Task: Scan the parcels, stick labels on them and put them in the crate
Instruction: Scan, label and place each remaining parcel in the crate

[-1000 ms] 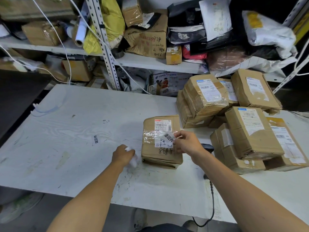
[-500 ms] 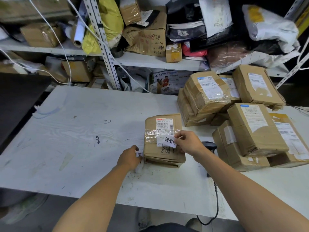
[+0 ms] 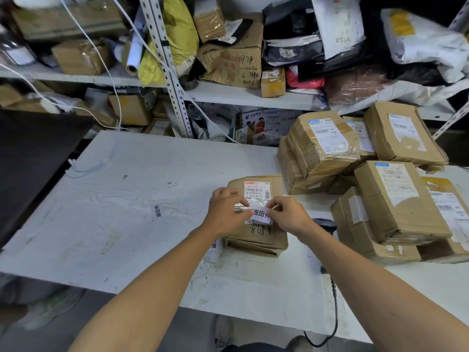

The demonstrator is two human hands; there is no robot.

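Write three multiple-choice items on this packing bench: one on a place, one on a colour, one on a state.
1. The barcode scanner lies:
A. right of the parcel being labelled
B. on the shelf
C. left of that parcel

2. The header strip on that parcel's shipping label is:
A. green
B. red
C. black

3. The white sticker is:
A. stuck on the table
B. held by both hands over the parcel
C. on the floor

Answers: 1 A, it shows behind the right hand. 2 B, the strip is red. 3 B, left hand and right hand pinch it.

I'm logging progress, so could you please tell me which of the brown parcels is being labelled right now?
The lone parcel at the table's front, apart from the stack on the right: both hands, left hand and right hand, pinch a white label over it.
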